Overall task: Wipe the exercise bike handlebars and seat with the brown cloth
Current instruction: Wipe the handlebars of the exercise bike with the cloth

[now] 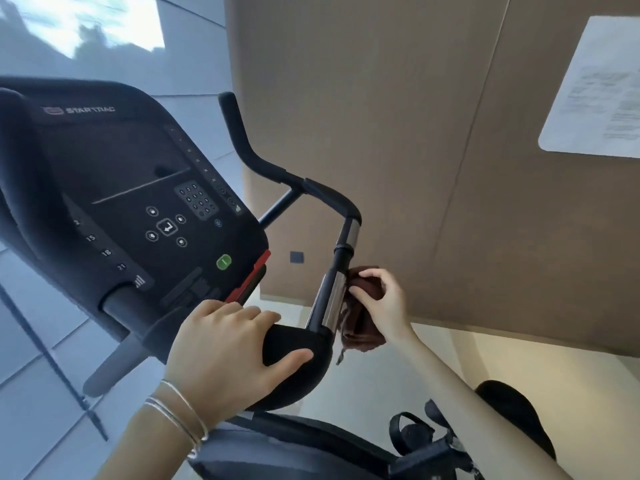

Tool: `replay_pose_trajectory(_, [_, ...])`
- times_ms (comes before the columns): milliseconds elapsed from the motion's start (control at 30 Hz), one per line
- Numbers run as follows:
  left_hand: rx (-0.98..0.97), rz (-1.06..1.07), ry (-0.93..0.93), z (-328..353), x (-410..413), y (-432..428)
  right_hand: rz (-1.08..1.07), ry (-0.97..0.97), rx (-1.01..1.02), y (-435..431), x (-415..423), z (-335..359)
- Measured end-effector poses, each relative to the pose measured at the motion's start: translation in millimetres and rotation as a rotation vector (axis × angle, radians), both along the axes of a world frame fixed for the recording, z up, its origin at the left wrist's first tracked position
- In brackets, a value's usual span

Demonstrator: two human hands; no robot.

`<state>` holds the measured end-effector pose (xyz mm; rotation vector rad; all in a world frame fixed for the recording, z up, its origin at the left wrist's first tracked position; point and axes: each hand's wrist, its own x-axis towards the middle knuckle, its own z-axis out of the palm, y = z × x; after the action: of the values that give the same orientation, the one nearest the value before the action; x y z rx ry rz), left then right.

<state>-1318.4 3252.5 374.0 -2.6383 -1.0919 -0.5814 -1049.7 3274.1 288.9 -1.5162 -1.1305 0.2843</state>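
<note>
A smooth tan panelled wall fills the background, with a white printed sheet stuck to it, far above the right hand. The black, matte handlebars curve up and away from both hands. The left hand, thin silver bangles on its wrist, lies over a rounded black padded grip, fingers curled across its top and thumb pressed to its near face. Just beyond the left hand's fingertips rises a shiny chrome tube. The right hand grips the brown cloth, bunched and fuzzy, against the tube's right side; a fringe hangs below the hand. Above the left hand sits the dark, glossy console with a round green button.
</note>
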Motion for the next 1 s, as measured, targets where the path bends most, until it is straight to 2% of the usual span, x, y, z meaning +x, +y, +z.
replay_pose_trajectory(200, [-0.010,0.148,0.058,-1,22,-17,-0.133,-0.052,0.180,2,37,28])
replay_pose_trajectory(300, [-0.055,0.174,0.084,-1,29,-16,-0.001,-0.258,0.216,10,41,50])
replay_pose_trajectory(367, [-0.076,0.185,0.088,-2,30,-15,0.119,-0.403,0.171,26,35,61])
replay_pose_trajectory(467, [-0.119,0.173,0.090,-1,28,-14,0.314,-0.525,-0.084,58,24,70])
replay_pose_trajectory(567, [-0.140,0.130,0.067,-2,26,-12,0.397,-0.625,-0.212,87,25,80])
replay_pose_trajectory(733, [-0.108,0.037,-0.013,3,10,-3,0.220,-0.700,-0.269,113,37,90])
replay_pose_trajectory(867, [-0.141,0.040,0.032,1,5,2,0.302,-0.806,-0.230,98,41,70])
replay_pose_trajectory(1000, [-0.137,0.033,0.021,2,6,2,0.346,-0.655,-0.186,104,53,73])
